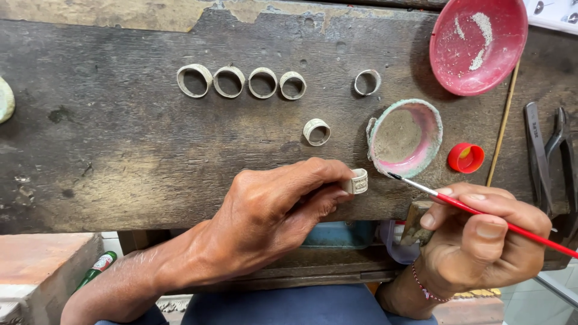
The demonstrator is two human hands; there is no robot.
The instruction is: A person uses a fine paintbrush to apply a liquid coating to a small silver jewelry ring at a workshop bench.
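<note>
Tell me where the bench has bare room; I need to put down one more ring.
Bare wood lies left of the left hand, below the row of four rings, out to the bench's left edge. Another bare strip separates that row from the lone ring. The right side is crowded: pink dish, red bowl, red cap, pliers.

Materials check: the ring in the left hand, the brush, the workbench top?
Ring, pinched by the left hand: looks like dull grey-white metal, matte, maybe coated; patterned band. Brush in the right hand: glossy red handle, likely lacquered wood or plastic, with a dark fine-hair tip. Workbench top: dark worn wood, with visible grain, scuffs and a chipped far edge.
</note>
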